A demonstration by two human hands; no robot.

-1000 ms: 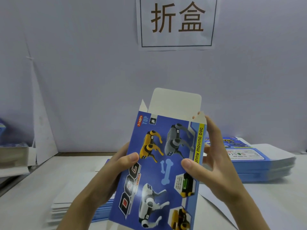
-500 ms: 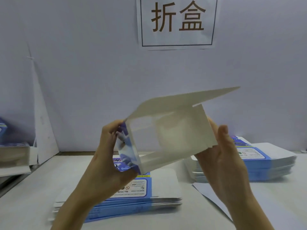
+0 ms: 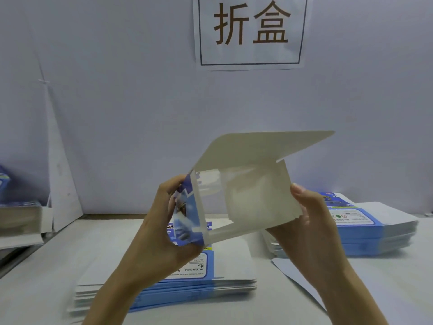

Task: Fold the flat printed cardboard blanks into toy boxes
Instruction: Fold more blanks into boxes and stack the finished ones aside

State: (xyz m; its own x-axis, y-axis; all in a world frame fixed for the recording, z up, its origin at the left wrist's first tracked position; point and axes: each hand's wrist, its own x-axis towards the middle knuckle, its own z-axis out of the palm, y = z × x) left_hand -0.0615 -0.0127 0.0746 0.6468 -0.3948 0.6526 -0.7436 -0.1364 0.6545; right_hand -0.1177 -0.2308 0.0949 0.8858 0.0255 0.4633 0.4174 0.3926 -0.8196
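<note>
A blue-printed, white-lined cardboard box is being held up above the white table, already opened into a sleeve, with its long lid flap standing untucked and its ends unclosed. Its printed side is being gripped by the left hand, curled round it. The opposite edge is being pinched by the right hand. Flat blanks are lying unfolded in a near stack and a far stack, so much folding is judged to remain.

Both forearms rise from below. The left hand clamps the box's left end, thumb underneath. The right hand grips its right side, thumb up.
</note>
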